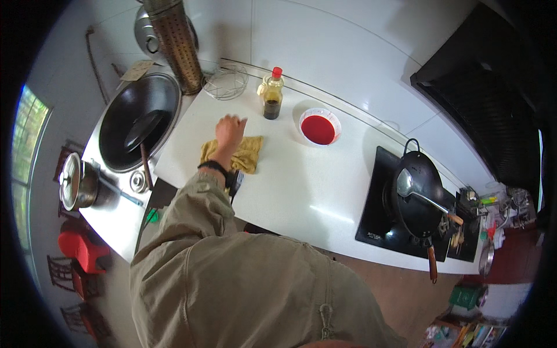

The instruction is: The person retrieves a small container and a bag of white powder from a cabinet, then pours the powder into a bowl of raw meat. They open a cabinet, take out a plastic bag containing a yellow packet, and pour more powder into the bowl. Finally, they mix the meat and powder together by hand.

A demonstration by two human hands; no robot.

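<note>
Cloth lies crumpled below left hand; fingers curled, can't tell grip; right hand unseen. Bowl sits upright far right, presumably keeping red liquid in.

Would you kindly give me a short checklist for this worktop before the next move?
1. Left hand empty: cannot tell; the fingers curl out of sight.
2. Bottle upright, red cap on: ok.
3. White bowl upright, its red contents inside: ok.
4. Yellow cloth smoothed flat: not ok, rumpled.
5. Wok free of utensils: not ok, a ladle lies across it.
6. Hob off: cannot tell.
</note>
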